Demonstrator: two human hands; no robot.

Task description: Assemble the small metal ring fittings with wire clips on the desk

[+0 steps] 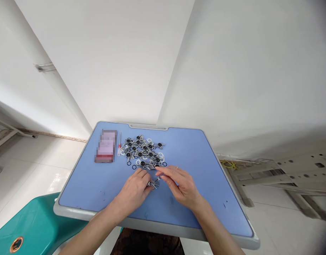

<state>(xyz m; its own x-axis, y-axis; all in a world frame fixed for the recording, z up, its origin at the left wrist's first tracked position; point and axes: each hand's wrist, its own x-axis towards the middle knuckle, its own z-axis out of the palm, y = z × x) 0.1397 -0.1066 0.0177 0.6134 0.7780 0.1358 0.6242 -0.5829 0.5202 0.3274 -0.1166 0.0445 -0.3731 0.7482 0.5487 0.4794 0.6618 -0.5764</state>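
Note:
My left hand (138, 186) is closed around a small metal fitting (151, 184) with a flat flange and thin stems, just above the table's near middle. The fingers of my right hand (180, 181) pinch a slim silvery piece (158, 179) beside that fitting. Whether the two parts touch, I cannot tell. Beyond my fingertips lies a heap of similar metal fittings (140, 154) with black round caps. Black rubber rings (134, 167) and pale flat gaskets (161, 155) are scattered in and around the heap.
A screwdriver (119, 150) with a red and clear handle lies left of the heap, next to a blurred-out phone-like rectangle (105, 146). Everything rests on a blue tabletop (195, 156) with a raised grey edge. A green stool (32, 223) stands at lower left; walls rise behind.

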